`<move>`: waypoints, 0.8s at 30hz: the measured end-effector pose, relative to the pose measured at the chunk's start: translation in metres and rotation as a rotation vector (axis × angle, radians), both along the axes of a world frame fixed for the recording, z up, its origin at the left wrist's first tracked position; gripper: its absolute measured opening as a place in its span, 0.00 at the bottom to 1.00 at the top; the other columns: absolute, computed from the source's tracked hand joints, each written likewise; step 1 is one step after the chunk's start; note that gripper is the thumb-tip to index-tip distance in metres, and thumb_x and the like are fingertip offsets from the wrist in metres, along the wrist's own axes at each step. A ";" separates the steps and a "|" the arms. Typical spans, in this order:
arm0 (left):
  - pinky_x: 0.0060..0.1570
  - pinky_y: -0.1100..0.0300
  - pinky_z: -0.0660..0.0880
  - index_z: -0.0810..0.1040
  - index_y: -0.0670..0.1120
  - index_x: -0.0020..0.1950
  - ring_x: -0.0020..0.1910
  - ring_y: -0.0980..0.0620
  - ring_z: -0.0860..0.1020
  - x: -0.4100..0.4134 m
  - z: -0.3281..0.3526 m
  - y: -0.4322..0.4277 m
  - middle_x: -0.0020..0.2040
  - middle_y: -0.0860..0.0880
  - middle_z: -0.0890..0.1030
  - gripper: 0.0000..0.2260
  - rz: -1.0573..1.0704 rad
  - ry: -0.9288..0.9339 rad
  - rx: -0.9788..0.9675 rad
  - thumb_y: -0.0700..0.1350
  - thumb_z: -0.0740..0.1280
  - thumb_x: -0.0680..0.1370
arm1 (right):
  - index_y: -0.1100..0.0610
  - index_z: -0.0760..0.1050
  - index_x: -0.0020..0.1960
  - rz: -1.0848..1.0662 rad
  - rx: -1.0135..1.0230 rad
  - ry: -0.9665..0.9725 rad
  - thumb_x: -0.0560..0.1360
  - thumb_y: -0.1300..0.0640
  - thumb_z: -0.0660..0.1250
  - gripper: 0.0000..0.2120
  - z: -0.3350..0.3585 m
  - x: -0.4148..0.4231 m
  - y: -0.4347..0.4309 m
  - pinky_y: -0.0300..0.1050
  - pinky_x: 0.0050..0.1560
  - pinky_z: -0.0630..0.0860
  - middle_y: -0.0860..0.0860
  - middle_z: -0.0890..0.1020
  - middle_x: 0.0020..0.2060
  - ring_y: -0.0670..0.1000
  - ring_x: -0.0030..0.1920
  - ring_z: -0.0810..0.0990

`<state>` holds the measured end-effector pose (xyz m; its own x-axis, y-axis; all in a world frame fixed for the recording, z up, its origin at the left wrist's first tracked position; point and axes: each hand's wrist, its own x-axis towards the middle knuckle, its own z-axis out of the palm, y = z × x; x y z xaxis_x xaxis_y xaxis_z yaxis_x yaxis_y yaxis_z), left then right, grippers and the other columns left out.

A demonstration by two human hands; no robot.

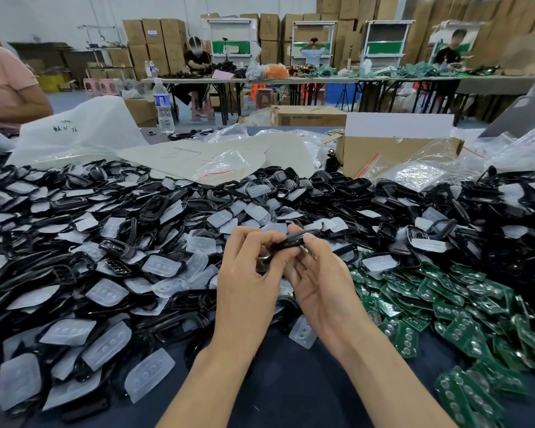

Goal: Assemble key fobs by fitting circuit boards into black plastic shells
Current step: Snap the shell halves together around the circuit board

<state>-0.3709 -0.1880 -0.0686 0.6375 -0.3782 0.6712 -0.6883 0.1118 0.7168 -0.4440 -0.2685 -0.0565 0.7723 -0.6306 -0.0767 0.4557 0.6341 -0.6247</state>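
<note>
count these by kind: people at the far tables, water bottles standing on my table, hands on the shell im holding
people at the far tables: 3
water bottle on the near table: 1
hands on the black shell: 2, left hand and right hand
total: 6

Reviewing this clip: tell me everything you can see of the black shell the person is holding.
The black shell looks like glossy dark plastic. It is slim and elongated, seen nearly edge-on, and its right end is tilted slightly upward. It is held in the air in front of the heap of loose shells and clear pads. The left hand pinches its left end with the fingertips, and the right hand grips its right part between thumb and fingers. Whether a circuit board sits inside cannot be told.
</note>
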 end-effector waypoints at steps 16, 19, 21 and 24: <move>0.46 0.62 0.74 0.81 0.42 0.50 0.47 0.52 0.74 0.006 -0.005 0.001 0.46 0.52 0.77 0.10 0.174 -0.298 0.074 0.37 0.60 0.77 | 0.60 0.78 0.58 -0.075 -0.218 0.021 0.80 0.61 0.66 0.08 -0.014 0.008 0.003 0.41 0.50 0.81 0.61 0.86 0.53 0.53 0.50 0.86; 0.47 0.67 0.73 0.82 0.42 0.48 0.47 0.53 0.74 0.005 -0.002 0.001 0.45 0.53 0.78 0.13 0.177 -0.301 0.069 0.39 0.58 0.76 | 0.61 0.78 0.58 -0.079 -0.193 0.033 0.82 0.63 0.64 0.07 -0.016 0.009 0.003 0.39 0.47 0.81 0.59 0.87 0.49 0.51 0.46 0.86; 0.47 0.71 0.72 0.82 0.42 0.48 0.47 0.55 0.74 0.004 -0.003 0.000 0.45 0.54 0.77 0.13 0.187 -0.307 0.067 0.39 0.58 0.76 | 0.61 0.78 0.58 -0.078 -0.195 0.037 0.82 0.63 0.64 0.07 -0.016 0.009 0.002 0.40 0.47 0.81 0.58 0.87 0.49 0.51 0.47 0.86; 0.49 0.74 0.69 0.82 0.42 0.49 0.47 0.56 0.73 0.003 -0.006 -0.001 0.46 0.55 0.76 0.09 0.195 -0.327 0.077 0.34 0.64 0.76 | 0.60 0.78 0.58 -0.105 -0.204 0.054 0.82 0.63 0.64 0.07 -0.015 0.007 0.002 0.41 0.48 0.81 0.58 0.86 0.48 0.52 0.46 0.85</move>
